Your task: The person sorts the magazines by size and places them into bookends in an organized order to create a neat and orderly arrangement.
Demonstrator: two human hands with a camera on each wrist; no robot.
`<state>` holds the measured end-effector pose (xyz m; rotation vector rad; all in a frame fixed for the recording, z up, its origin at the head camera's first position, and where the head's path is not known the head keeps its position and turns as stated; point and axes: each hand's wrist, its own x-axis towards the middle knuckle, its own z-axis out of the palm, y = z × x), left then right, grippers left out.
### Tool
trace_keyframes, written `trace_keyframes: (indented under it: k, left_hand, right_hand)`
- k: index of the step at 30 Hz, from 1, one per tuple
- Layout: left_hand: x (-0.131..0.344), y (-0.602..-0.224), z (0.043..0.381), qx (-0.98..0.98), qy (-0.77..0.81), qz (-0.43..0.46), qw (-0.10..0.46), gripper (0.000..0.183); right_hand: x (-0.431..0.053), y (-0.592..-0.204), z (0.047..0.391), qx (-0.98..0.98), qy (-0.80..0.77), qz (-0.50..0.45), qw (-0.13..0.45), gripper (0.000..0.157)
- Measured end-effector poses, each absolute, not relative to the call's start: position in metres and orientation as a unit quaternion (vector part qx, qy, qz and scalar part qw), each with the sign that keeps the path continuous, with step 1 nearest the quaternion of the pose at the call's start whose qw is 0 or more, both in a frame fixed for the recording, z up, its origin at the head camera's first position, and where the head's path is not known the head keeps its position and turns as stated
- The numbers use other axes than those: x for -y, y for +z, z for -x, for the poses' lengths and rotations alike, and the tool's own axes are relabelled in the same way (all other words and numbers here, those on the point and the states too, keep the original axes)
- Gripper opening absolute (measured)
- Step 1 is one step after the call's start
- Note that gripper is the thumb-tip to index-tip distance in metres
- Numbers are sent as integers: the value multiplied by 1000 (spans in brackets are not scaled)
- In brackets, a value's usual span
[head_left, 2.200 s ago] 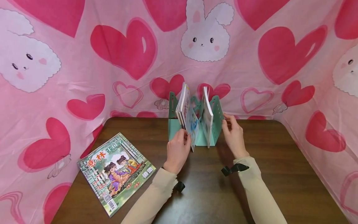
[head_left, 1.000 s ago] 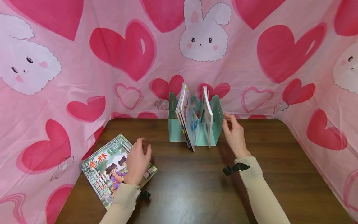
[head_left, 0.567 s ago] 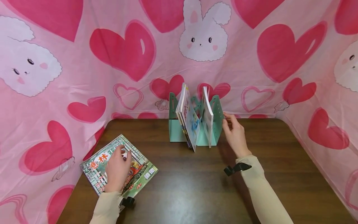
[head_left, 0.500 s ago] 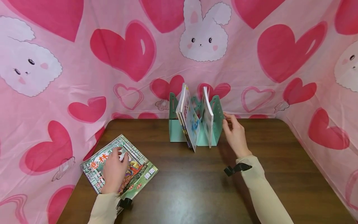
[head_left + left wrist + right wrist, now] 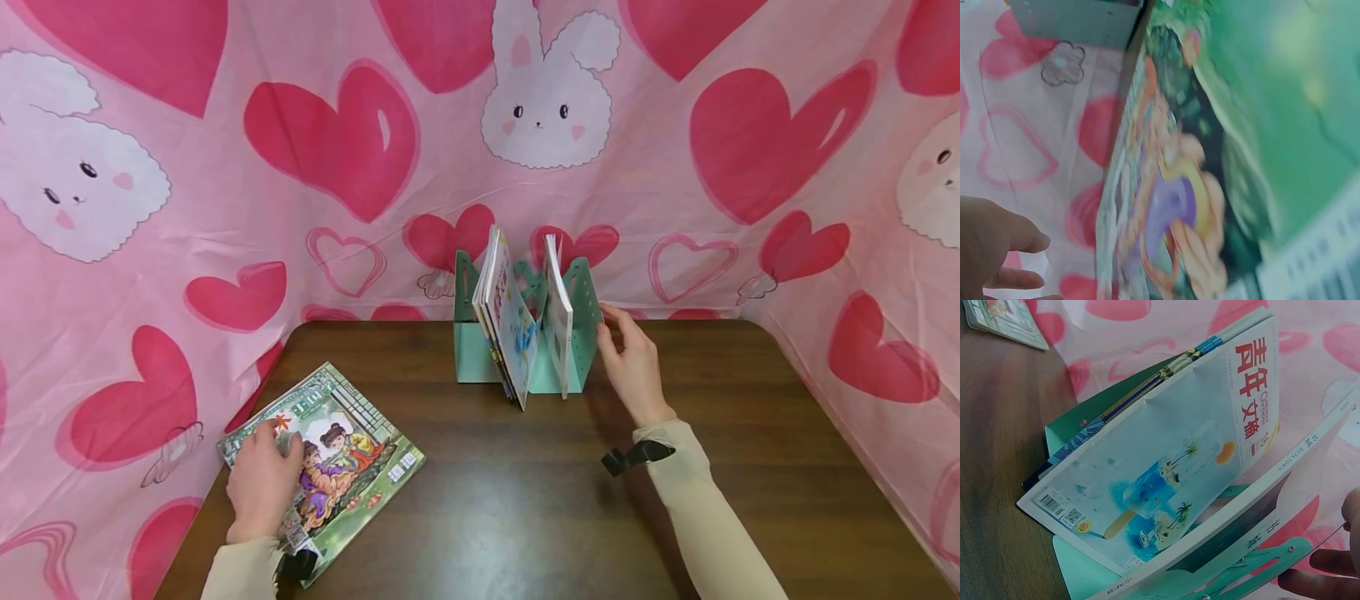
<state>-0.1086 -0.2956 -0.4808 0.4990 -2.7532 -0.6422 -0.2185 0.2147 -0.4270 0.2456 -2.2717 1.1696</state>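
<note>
A green-covered magazine (image 5: 367, 483) with two cartoon figures lies flat at the left of the table. My left hand (image 5: 261, 483) is over its left part, fingers loosely bent and thumb apart; in the left wrist view the fingers (image 5: 1019, 237) hold nothing, beside the cover (image 5: 1297, 125). At the back centre stands a mint-green expanding book rack (image 5: 476, 354). My right hand (image 5: 636, 371) pinches the edge of its right end panel, with thumb and fingers (image 5: 1316, 581) on either side in the right wrist view. Several magazines (image 5: 512, 325) lean inside the rack.
A thin white-spined magazine (image 5: 558, 312) stands apart in the rack's right section. The brown wooden table (image 5: 495, 500) meets a pink heart-and-rabbit cloth (image 5: 450, 142) at the back and sides. Black straps (image 5: 637, 456) circle both wrists.
My left hand has left the upright magazines in the rack and moved left and toward me, over the flat magazine to its left side. My right hand stays at the rack's end panel.
</note>
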Motion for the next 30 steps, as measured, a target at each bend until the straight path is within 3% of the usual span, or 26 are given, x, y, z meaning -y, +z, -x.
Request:
trace_keyframes:
  k: [12, 23, 30]
  left_hand:
    - [317, -489, 98, 951, -216, -201, 88, 69]
    - [323, -494, 95, 945, -228, -232, -26, 120]
    - [323, -498, 97, 942, -236, -235, -48, 124]
  right_hand:
    - [-214, -430, 219, 848, 435, -93, 288, 36]
    - [-214, -431, 222, 843, 440, -95, 296, 35]
    - [-214, -429, 222, 843, 442, -94, 291, 35]
